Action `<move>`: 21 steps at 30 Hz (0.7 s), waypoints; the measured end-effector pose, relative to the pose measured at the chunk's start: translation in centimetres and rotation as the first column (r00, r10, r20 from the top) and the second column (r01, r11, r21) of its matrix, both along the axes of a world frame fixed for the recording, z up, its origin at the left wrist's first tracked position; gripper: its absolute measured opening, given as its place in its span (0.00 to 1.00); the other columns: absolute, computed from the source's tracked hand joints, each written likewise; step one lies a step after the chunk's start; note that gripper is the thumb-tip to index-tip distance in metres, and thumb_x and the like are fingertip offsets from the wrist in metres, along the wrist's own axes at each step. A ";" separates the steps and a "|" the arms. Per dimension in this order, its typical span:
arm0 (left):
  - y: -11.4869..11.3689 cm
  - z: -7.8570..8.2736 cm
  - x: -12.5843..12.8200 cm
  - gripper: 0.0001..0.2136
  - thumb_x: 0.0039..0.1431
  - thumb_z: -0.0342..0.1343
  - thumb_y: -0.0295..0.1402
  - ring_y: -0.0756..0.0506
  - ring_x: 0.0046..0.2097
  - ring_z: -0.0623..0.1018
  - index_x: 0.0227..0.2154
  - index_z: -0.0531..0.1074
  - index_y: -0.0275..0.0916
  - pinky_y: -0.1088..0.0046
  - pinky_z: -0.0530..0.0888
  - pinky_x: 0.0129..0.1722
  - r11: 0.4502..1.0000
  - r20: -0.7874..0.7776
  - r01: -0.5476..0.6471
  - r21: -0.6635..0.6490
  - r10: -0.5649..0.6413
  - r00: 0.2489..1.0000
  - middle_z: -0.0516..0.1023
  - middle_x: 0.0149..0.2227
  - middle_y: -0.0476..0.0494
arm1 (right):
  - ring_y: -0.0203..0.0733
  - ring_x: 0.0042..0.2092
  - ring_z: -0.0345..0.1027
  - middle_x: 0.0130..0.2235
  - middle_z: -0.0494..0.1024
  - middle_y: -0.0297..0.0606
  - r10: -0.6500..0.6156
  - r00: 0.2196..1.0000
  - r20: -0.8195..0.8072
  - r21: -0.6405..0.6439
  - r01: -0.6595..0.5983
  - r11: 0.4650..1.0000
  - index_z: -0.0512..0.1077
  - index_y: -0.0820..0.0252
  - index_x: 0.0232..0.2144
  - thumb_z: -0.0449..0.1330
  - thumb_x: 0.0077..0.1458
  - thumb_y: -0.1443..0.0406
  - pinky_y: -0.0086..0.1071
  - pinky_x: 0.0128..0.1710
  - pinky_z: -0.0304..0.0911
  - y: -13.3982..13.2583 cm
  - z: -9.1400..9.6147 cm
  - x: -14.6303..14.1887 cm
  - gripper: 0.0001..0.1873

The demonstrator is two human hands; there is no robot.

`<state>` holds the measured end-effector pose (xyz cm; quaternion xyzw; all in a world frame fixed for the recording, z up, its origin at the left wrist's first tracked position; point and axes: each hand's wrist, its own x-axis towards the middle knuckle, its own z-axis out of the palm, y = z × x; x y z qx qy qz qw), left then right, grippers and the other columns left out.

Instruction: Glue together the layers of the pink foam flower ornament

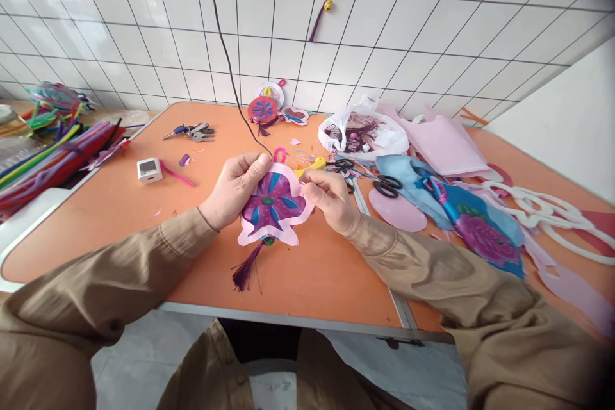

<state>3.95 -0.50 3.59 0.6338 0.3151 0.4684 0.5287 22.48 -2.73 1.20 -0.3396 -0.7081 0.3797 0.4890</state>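
Between both hands is a flat fabric ornament (269, 203) with a pale pink wavy border, a purple and blue patterned middle, a pink loop on top and a dark purple tassel (247, 271) hanging below. My left hand (236, 187) is closed on its upper left edge, thumb on the front. At its right edge, my right hand (331, 197) pinches the pink border. The ornament is held above the orange table (202, 269). Just behind my right hand lies a yellow-handled tool (313, 164), partly covered by the fingers.
Black-handled scissors (387, 186) lie right of my right hand, near pink and blue fabric pieces (480, 230). A white bag of tassels (362, 134) stands behind. Keys (199, 132) and a small white device (150, 170) lie left. A dark cord (223, 45) hangs down by my left hand.
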 end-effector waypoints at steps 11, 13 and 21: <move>0.3 -0.1 -0.3 0.25 0.55 0.56 0.55 0.56 0.20 0.59 0.20 0.60 0.37 0.80 0.58 0.17 1.000 -0.051 0.017 -0.013 -0.018 0.999 0.61 0.18 0.54 | 0.29 0.20 0.54 0.18 0.61 0.28 0.023 0.999 0.036 0.116 -0.027 0.993 0.62 0.59 0.20 0.55 0.60 0.51 0.26 0.20 0.50 0.0 0.0 -0.2 0.23; 0.3 -0.1 -0.4 0.25 0.54 0.56 0.55 0.56 0.20 0.60 0.20 0.60 0.37 0.80 0.58 0.17 1.000 -0.064 0.018 -0.015 -0.019 0.998 0.61 0.18 0.54 | 0.29 0.21 0.52 0.19 0.59 0.28 0.050 0.998 0.038 0.110 -0.054 0.992 0.60 0.59 0.20 0.54 0.60 0.50 0.26 0.20 0.49 0.1 -0.1 -0.2 0.24; 0.0 0.3 -0.3 0.26 0.52 0.58 0.55 0.57 0.20 0.59 0.19 0.60 0.36 0.80 0.57 0.17 0.999 -0.093 0.037 0.007 -0.036 0.995 0.60 0.18 0.55 | 0.29 0.24 0.48 0.22 0.56 0.28 0.116 0.992 0.045 0.065 -0.119 0.991 0.59 0.59 0.20 0.56 0.60 0.54 0.27 0.21 0.46 -0.1 -0.5 -0.3 0.22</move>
